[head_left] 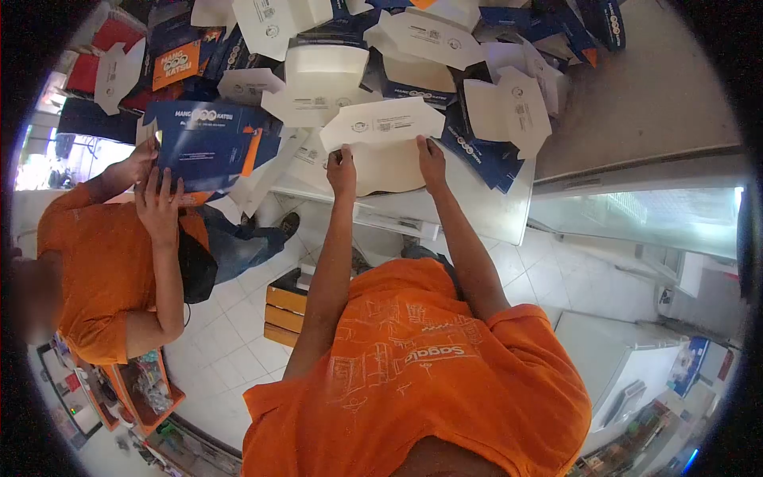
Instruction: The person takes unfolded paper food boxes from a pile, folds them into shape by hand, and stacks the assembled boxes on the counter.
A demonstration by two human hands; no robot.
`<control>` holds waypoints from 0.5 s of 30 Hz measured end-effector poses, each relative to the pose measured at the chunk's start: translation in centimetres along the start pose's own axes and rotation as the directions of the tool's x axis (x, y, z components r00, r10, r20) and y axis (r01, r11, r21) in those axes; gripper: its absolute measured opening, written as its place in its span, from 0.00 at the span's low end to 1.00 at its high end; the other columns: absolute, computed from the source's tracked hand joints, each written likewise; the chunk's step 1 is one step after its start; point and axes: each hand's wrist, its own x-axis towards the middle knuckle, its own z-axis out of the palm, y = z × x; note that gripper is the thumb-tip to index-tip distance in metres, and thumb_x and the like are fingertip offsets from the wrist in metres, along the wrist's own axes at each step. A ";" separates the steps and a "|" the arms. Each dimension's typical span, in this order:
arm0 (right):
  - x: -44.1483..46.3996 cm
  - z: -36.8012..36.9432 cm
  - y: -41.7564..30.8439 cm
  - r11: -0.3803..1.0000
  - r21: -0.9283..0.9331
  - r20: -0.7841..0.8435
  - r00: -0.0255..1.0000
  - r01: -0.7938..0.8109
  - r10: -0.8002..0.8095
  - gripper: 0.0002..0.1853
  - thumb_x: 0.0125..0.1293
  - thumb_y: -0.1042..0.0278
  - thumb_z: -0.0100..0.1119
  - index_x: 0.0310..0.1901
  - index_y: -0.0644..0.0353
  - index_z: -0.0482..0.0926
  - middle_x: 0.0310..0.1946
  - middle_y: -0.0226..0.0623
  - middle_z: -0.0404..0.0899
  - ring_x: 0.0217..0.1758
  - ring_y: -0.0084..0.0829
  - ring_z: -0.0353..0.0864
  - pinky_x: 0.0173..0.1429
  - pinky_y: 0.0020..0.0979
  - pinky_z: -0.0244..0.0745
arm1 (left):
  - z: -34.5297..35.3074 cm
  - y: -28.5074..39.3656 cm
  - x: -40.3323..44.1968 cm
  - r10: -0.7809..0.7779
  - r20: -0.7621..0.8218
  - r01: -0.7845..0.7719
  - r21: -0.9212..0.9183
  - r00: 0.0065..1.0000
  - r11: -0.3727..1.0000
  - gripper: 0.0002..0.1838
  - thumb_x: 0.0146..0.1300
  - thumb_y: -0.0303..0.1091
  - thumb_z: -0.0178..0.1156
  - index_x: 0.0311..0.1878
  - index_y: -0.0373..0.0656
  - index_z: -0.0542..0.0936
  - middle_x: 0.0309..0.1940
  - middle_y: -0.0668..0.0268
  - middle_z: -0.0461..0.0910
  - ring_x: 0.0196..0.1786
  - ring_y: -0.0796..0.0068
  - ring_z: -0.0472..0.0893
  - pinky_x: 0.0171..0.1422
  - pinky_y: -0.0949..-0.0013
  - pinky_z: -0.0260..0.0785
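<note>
Between my two hands is a food carton (381, 155), partly opened out, its pale inner face and a flap with small print toward me. My left hand (342, 172) is closed on the carton's left edge, thumb on top. On the right edge my right hand (431, 164) grips it in the same way. Directly behind it lies another pale carton (322, 83), and a dark blue printed carton (485, 159) lies to the right. The undersides of my fingers are hidden.
A heap of blue and white cartons (421, 40) covers the far side of the white table (509, 208). At left, a co-worker in an orange shirt (103, 266) holds a blue carton (203, 143) with both hands. A glass-lidded chest (636, 211) stands to the right.
</note>
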 end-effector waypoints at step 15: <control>-2.7 -2.7 1.3 0.994 -0.056 0.217 0.973 0.092 -0.078 0.37 0.73 0.37 0.54 0.66 0.67 0.73 0.58 0.55 0.81 0.59 0.47 0.83 0.68 0.42 0.73 | -1.7 -2.3 -2.6 0.222 0.162 -0.219 -0.036 0.962 0.975 0.31 0.65 0.42 0.69 0.64 0.32 0.72 0.55 0.51 0.82 0.60 0.58 0.80 0.65 0.61 0.70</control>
